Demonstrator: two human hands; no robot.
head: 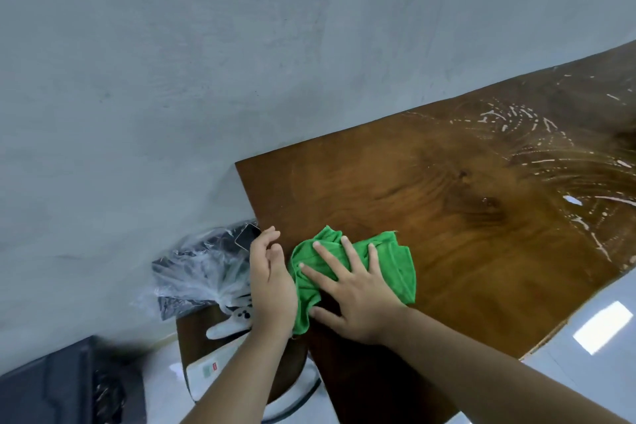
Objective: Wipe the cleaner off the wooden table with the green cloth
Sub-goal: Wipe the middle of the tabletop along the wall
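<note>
We see our right hand [358, 289] laid flat, palm down, fingers [328, 256] spread wide. Our left hand [272, 275] stands on edge just beside it, fingers loosely curled. Both forearms are bare.

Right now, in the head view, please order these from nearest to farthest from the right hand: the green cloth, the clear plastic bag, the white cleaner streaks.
1. green cloth: directly under the right hand, whose fingers press on it.
2. clear plastic bag: off the table's left edge, beyond the left hand.
3. white cleaner streaks: far right part of the wooden table.
</note>
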